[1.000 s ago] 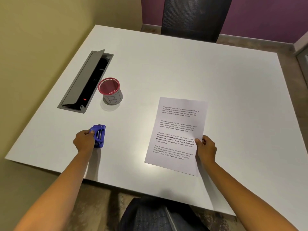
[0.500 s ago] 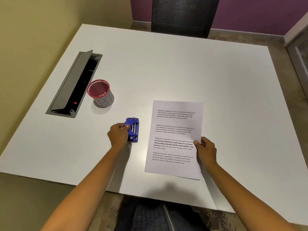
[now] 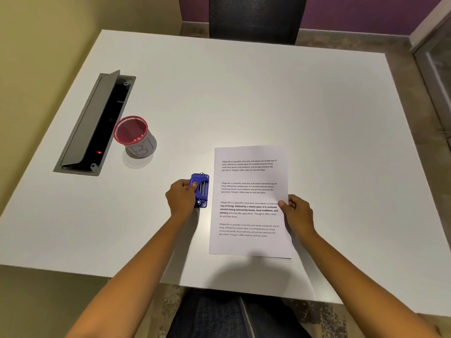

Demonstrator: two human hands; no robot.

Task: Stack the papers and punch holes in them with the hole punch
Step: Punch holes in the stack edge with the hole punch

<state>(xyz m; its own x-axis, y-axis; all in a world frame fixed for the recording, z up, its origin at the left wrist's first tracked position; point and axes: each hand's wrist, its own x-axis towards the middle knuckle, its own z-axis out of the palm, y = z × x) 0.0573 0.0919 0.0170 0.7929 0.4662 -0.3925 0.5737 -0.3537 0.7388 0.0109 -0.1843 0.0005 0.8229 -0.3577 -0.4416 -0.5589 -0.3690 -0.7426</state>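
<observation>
Now that the left hand (image 3: pixel 181 197), its grip closed on the hole punch (image 3: pixel 200 190), has slid it beside the papers (image 3: pixel 250 201) pinched by the right hand (image 3: pixel 299 213), punching can follow.

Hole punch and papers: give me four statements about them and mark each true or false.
1. The left hand grips the blue hole punch. True.
2. The hole punch already sits over the papers' edge. False: it lies on the table just left of them, apart.
3. The right hand pinches the papers at their right edge. True.
4. The red-rimmed mesh cup stands to the right of the papers. False: it stands to their left, beside the open cable tray.
</observation>
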